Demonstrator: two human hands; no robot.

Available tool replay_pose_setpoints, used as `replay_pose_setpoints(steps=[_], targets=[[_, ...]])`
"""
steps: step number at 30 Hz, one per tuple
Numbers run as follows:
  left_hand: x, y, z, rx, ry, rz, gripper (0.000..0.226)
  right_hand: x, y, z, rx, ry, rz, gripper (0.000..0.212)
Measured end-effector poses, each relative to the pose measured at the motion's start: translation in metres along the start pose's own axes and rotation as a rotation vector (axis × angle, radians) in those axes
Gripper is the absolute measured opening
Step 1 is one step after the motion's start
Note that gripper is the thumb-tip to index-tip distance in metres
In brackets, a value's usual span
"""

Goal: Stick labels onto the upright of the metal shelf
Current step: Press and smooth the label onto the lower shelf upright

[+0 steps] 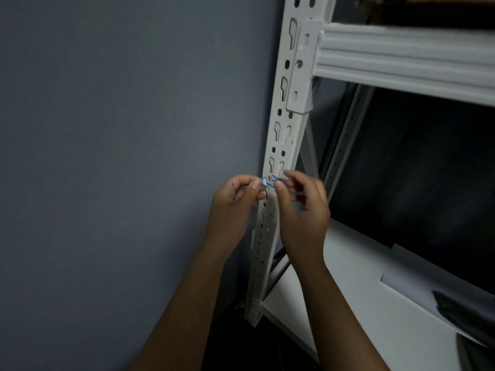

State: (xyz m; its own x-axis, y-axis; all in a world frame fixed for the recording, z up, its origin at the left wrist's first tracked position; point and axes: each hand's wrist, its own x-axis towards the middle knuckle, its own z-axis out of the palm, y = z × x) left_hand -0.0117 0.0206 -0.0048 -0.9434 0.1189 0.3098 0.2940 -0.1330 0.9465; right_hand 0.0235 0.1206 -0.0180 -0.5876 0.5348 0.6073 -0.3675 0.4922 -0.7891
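Note:
A white perforated metal upright (288, 108) runs from the top middle down to the lower middle of the head view. A small white label with a blue border (271, 181) lies across the upright at hand height. My left hand (233, 207) pinches the label's left end, which curls off the upright's edge. My right hand (302, 210) pinches its right end, thumb on the label's front. Dark handwriting shows on the label.
A grey wall (120, 143) fills the left side. A white shelf beam (401, 57) joins the upright at the upper right. Below it a white shelf board (348, 277) carries a paper sheet (417, 285) and a dark object (466, 311).

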Motion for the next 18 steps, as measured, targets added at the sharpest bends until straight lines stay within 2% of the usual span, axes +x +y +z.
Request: replay_pose_setpoints(steps=[3, 6, 15, 18], targets=[[-0.011, 0.005, -0.003, -0.036, -0.027, -0.008, 0.019, -0.003, -0.015, -0.004, 0.159, -0.154, 0.082, 0.018], [-0.02, 0.007, -0.008, -0.035, -0.05, -0.013, 0.018, -0.01, -0.022, -0.008, 0.229, -0.219, 0.154, 0.019], [-0.03, 0.011, -0.02, 0.005, -0.091, -0.008, 0.015, -0.02, -0.033, -0.01, 0.272, -0.25, 0.147, 0.012], [-0.028, 0.009, -0.021, 0.029, -0.015, -0.026, 0.014, -0.022, -0.032, -0.007, 0.231, -0.196, 0.16, 0.01]])
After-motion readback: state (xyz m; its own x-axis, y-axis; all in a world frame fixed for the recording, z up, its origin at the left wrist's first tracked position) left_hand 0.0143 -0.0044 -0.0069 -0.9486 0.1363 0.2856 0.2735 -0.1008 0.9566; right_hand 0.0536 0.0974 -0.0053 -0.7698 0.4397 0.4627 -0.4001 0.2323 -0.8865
